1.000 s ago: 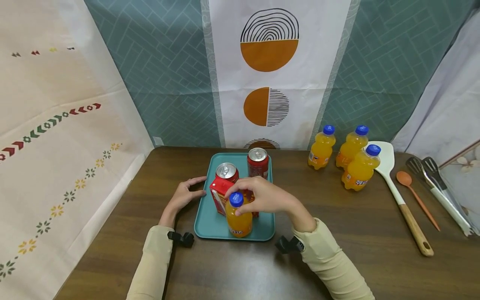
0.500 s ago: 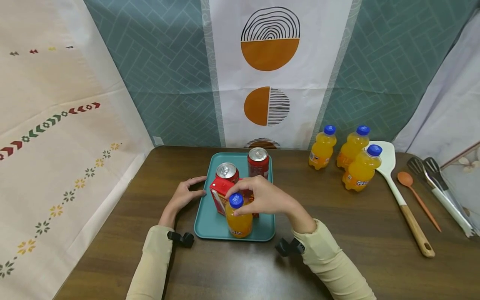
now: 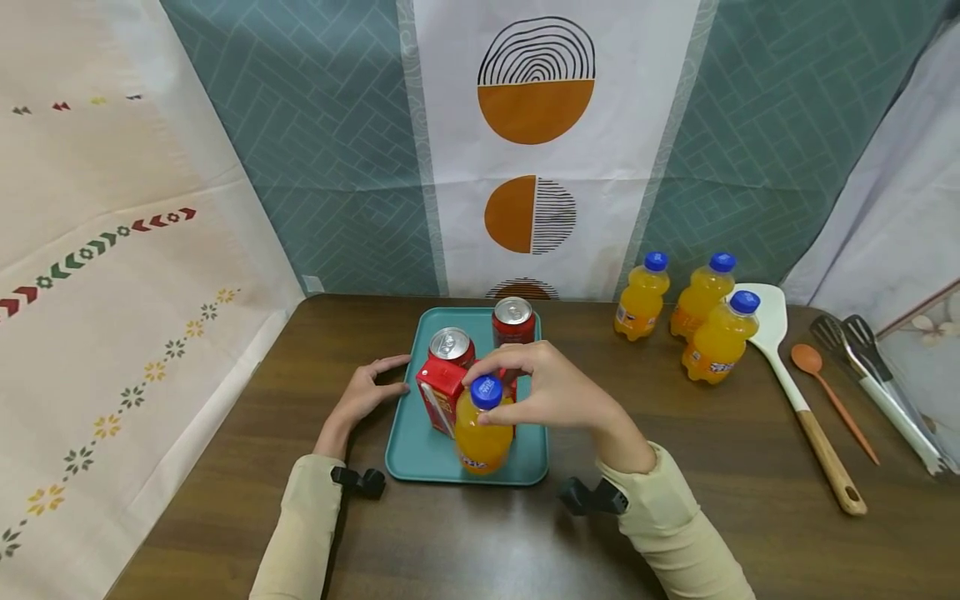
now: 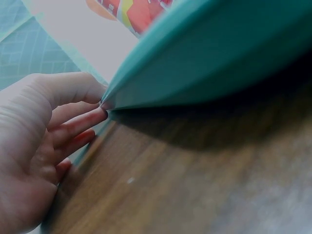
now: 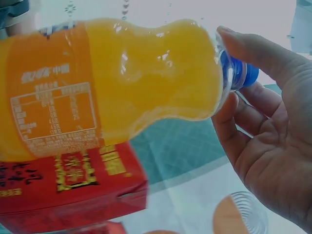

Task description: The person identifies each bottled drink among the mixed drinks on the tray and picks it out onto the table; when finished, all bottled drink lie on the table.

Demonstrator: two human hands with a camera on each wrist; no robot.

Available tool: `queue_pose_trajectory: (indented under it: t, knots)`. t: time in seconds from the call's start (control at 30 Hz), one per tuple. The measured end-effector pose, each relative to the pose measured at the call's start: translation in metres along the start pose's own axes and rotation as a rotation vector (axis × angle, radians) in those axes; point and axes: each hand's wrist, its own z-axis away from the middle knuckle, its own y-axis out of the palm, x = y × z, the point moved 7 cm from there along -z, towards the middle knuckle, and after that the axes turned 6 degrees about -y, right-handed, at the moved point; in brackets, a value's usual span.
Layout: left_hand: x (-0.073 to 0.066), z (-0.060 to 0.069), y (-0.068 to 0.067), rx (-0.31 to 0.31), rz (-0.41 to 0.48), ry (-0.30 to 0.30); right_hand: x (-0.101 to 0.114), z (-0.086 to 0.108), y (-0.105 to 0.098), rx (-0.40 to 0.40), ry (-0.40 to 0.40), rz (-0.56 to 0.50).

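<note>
A teal tray lies on the wooden table, bearing two red soda cans, one nearer and one at the back right. In front of the nearer can stands a red drink carton with a straw on its side. My right hand pinches a bottle of orange soda by its neck, just under the blue cap, over the tray's front part. The bottle is upright and partly hides the carton. My left hand touches the tray's left rim with its fingertips, thumb and forefinger spread apart.
Several more orange soda bottles stand at the back right. Beside them lie a white turner with a wooden handle, an orange spoon and metal tongs. Patterned cloth hangs behind the table and at both sides.
My right hand has shifted slightly right with the soda bottle, which now looks a little larger and uncovers more of the carton's front. My left hand stays at the tray's rim.
</note>
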Motion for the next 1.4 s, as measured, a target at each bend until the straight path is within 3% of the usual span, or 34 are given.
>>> queue_pose_trajectory:
  t: [0.13, 0.27, 0.4, 0.53, 0.83, 0.97, 1.1, 1.4]
  knots:
    - [-0.001, 0.001, 0.000, 0.003, 0.000, 0.007, 0.012, 0.005, -0.009, -0.003, -0.031, -0.034]
    - [-0.013, 0.007, 0.001, 0.014, 0.012, -0.012, 0.020, 0.012, -0.022, -0.026, -0.074, -0.046]
    - [-0.030, 0.016, 0.000, 0.026, 0.007, -0.025, 0.025, 0.021, -0.044, -0.074, -0.113, 0.008]
    - [-0.034, 0.019, 0.001, 0.031, 0.006, -0.029, 0.025, 0.035, -0.070, -0.171, -0.098, 0.083]
    - [-0.033, 0.022, 0.001, 0.037, 0.012, -0.052, 0.013, 0.074, -0.123, -0.404, 0.007, 0.047]
    - [-0.034, 0.022, 0.000, 0.036, 0.002, -0.049, 0.006, 0.087, -0.143, -0.508, 0.046, 0.142]
    - [-0.034, 0.022, -0.001, 0.034, -0.006, -0.050, -0.007, 0.100, -0.159, -0.593, 0.158, 0.264]
    - [-0.035, 0.019, 0.001, 0.041, 0.008, -0.044, -0.034, 0.117, -0.179, -0.675, 0.297, 0.351]
